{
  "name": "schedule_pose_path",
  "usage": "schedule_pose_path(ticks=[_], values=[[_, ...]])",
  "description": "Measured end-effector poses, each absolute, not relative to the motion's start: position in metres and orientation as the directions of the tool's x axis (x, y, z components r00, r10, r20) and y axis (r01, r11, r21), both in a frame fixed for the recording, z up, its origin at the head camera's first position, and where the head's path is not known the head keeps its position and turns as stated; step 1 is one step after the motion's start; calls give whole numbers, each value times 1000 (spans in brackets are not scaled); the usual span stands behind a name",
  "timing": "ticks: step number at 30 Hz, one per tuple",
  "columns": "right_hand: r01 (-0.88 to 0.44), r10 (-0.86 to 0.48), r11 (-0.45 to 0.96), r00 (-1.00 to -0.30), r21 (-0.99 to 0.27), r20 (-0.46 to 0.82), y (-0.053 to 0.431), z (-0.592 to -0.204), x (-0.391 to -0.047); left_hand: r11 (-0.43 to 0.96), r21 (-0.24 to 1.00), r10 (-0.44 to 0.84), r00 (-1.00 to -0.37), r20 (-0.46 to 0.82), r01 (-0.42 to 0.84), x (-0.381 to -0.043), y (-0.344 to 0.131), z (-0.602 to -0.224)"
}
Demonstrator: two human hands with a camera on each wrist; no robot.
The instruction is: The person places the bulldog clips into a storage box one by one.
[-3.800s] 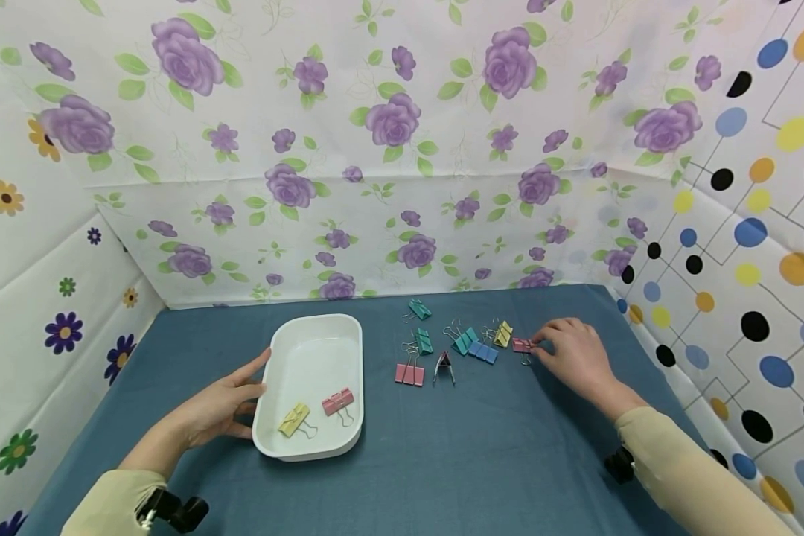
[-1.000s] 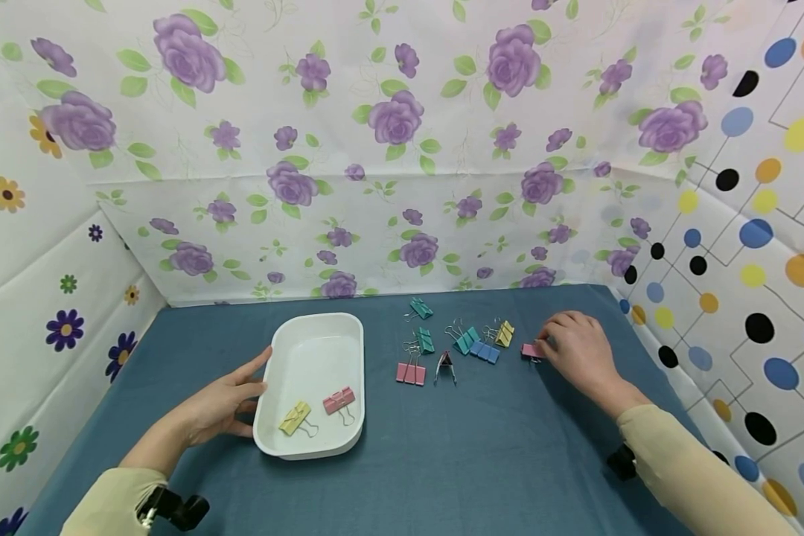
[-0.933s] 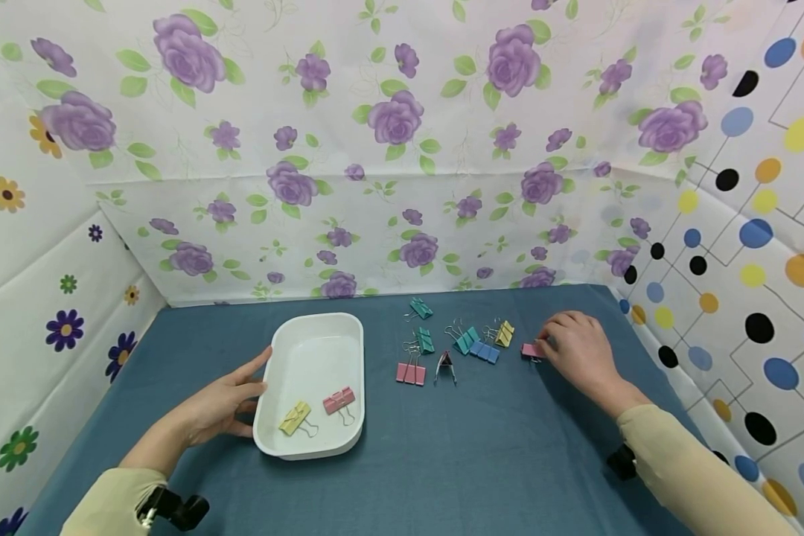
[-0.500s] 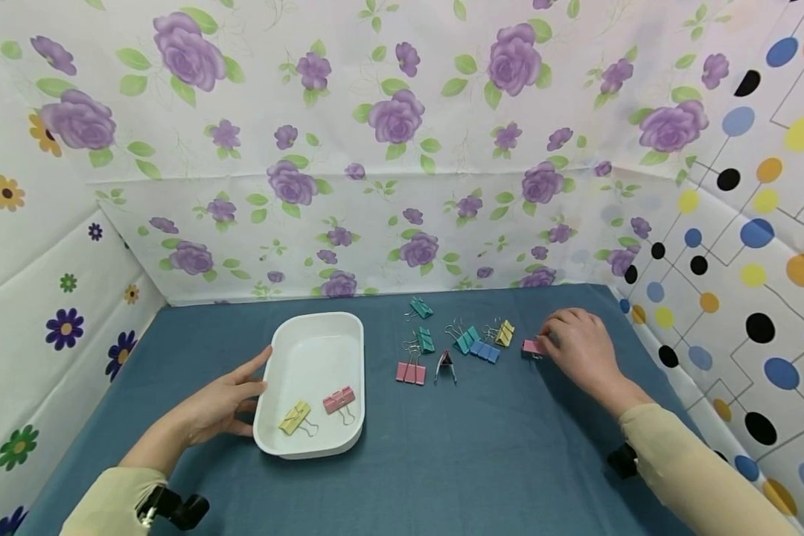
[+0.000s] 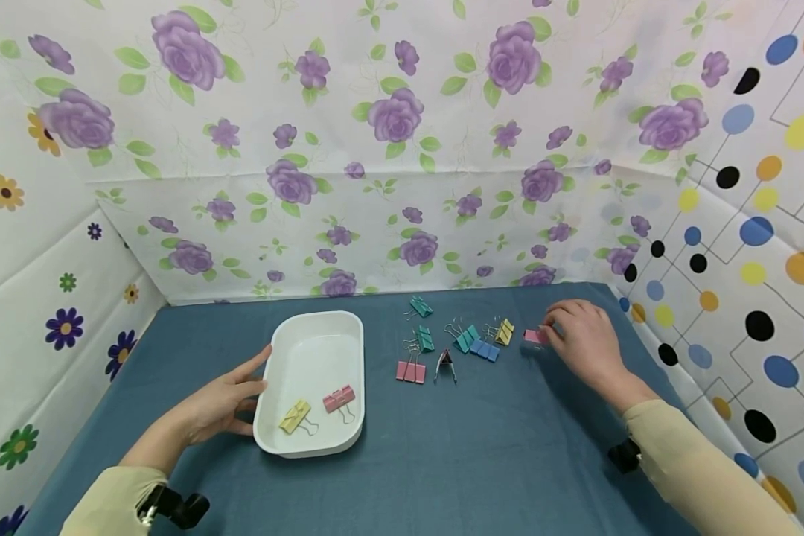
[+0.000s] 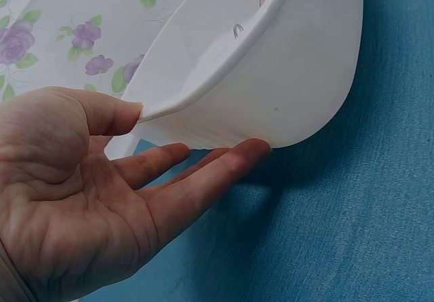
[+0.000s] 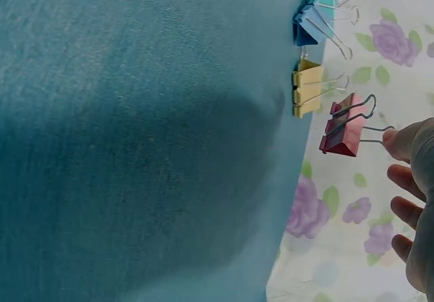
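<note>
My right hand pinches a pink binder clip, just right of the other clips. The right wrist view shows the thumb at one wire handle of this pink clip, its body facing away from the hand and raised. The other fingers stay apart from it. On the left, my left hand touches the near-left side of a white tray with spread, fairly straight fingers. In the left wrist view the thumb meets the tray's rim. Inside lie a yellow binder clip and a pink one.
Between tray and right hand lie several binder clips: teal ones, a blue one, a yellow one, a flat pink one and one standing on its handles. Patterned cloth walls border the blue tabletop.
Over the last seconds the right hand has drawn the pink clip rightward, away from the yellow one, turned it and then raised it slightly. Left hand and tray have stayed put.
</note>
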State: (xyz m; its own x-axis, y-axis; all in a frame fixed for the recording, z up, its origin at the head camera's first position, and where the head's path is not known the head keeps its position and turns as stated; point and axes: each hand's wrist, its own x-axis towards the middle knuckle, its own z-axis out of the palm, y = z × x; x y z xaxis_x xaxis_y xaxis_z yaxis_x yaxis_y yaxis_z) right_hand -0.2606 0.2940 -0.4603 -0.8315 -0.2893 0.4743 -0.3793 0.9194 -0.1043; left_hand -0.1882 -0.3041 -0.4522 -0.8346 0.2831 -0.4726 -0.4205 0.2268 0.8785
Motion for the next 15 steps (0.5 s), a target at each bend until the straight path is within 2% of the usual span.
schedule_pose_path(ticks=[15], values=[[-407, -285, 907, -785, -111, 550, 297, -447, -259, 225, 880, 285, -836, -469, -418, -188, -304, -451]])
